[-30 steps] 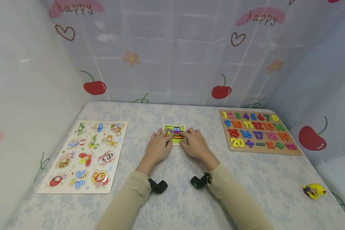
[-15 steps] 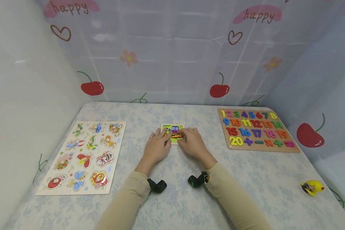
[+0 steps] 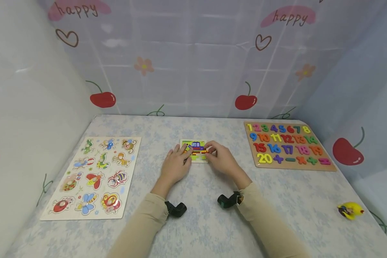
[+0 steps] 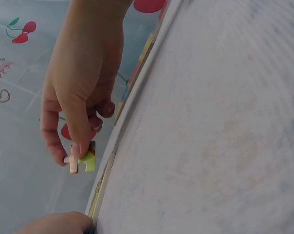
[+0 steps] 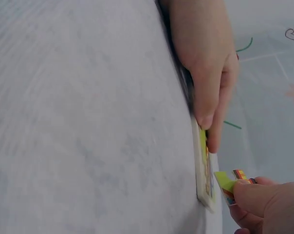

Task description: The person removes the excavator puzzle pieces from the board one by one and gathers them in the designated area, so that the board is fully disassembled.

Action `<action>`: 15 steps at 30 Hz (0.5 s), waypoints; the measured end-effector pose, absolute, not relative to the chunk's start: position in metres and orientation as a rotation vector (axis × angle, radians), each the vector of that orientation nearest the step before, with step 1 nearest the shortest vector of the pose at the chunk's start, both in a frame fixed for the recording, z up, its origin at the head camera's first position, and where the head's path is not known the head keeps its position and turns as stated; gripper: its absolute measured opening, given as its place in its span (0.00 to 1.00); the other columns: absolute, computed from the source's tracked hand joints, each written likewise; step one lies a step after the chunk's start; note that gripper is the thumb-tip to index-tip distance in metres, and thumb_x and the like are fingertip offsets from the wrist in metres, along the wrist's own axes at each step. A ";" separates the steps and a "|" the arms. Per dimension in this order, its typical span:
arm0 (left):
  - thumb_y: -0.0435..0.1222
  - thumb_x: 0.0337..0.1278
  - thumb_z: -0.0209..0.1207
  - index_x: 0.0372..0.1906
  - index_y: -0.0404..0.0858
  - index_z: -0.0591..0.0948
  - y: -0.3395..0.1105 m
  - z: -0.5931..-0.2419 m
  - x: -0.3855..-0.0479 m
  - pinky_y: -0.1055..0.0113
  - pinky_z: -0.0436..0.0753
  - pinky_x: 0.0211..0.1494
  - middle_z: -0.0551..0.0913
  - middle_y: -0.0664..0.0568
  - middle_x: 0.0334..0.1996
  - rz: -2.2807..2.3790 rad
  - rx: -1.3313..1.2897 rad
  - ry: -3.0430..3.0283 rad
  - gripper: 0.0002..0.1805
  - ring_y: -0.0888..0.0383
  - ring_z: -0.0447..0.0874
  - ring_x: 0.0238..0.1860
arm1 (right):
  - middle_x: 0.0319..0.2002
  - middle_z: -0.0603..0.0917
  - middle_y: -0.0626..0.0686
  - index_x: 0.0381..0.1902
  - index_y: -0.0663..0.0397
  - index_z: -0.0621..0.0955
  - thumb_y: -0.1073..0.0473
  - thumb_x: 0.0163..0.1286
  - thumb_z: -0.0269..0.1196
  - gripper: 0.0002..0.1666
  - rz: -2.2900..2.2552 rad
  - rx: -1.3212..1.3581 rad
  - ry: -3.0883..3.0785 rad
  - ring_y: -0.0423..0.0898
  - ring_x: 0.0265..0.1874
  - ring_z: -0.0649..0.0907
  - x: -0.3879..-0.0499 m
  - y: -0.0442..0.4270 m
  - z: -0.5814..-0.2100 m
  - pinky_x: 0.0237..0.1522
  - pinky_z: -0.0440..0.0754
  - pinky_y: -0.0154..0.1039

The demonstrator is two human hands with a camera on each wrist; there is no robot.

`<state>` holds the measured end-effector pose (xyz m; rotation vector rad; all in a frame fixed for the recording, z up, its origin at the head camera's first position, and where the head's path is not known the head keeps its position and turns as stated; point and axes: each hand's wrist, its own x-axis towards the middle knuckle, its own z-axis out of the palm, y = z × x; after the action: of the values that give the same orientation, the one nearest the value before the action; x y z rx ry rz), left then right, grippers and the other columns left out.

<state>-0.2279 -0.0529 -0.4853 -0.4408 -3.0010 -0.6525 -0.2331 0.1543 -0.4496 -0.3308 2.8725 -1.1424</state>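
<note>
A small jigsaw puzzle (image 3: pixel 198 144) with a vehicle picture on a green ground lies in its white-edged tray mid-table. My left hand (image 3: pixel 177 165) rests on its left side, fingers fairly straight; in the right wrist view, thumb and a fingertip touch the tray's edge (image 5: pixel 200 180). Between thumb and finger, my right hand (image 3: pixel 224 161) pinches a jigsaw piece (image 5: pixel 226 184), green with red and yellow stripes. In the left wrist view that piece (image 4: pixel 88 162) is held tilted, raised off the puzzle. Where it came from, the lower right shows a pale green gap.
An insect peg board (image 3: pixel 132 172) lies on the left. The number board (image 3: pixel 293 165) with raised digits sits at the back right. Near the right edge is a yellow toy figure (image 3: pixel 351 210). Printed curtains (image 3: pixel 193 82) stand behind and at both sides.
My right hand has gone from touching the puzzle's right side to lifting a piece from it, moving slightly right. My left hand stays on the puzzle. The head view has shifted a little.
</note>
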 end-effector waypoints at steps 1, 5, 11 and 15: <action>0.51 0.76 0.41 0.74 0.58 0.66 -0.053 -0.485 -0.228 0.50 0.50 0.82 0.59 0.54 0.77 -0.658 -0.442 -3.001 0.26 0.48 0.51 0.80 | 0.41 0.84 0.51 0.54 0.43 0.77 0.56 0.73 0.61 0.14 -1.130 -0.314 2.869 0.46 0.27 0.75 -0.232 0.159 -0.447 0.30 0.74 0.38; 0.51 0.76 0.41 0.74 0.58 0.66 -0.053 -0.484 -0.228 0.50 0.50 0.82 0.59 0.54 0.77 -0.671 -0.453 -3.005 0.26 0.48 0.50 0.80 | 0.43 0.83 0.52 0.54 0.43 0.77 0.55 0.73 0.62 0.13 -1.076 -0.241 2.862 0.48 0.30 0.75 -0.229 0.180 -0.438 0.32 0.73 0.38; 0.50 0.76 0.41 0.74 0.58 0.66 -0.053 -0.484 -0.227 0.49 0.51 0.82 0.59 0.53 0.77 -0.673 -0.462 -2.997 0.26 0.47 0.51 0.80 | 0.45 0.82 0.55 0.53 0.44 0.76 0.55 0.73 0.62 0.13 -0.999 -0.153 2.853 0.51 0.35 0.77 -0.227 0.219 -0.432 0.34 0.76 0.38; 0.50 0.76 0.41 0.74 0.58 0.66 -0.053 -0.484 -0.227 0.49 0.51 0.82 0.59 0.53 0.77 -0.669 -0.454 -2.997 0.25 0.47 0.51 0.80 | 0.47 0.82 0.57 0.54 0.45 0.75 0.55 0.73 0.61 0.13 -0.958 -0.108 2.847 0.52 0.39 0.79 -0.226 0.243 -0.431 0.37 0.77 0.39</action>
<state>-0.2266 -0.0535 -0.4836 -0.4544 -2.9975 -0.6685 -0.2260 0.2428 -0.4307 -0.1083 2.8470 -0.9582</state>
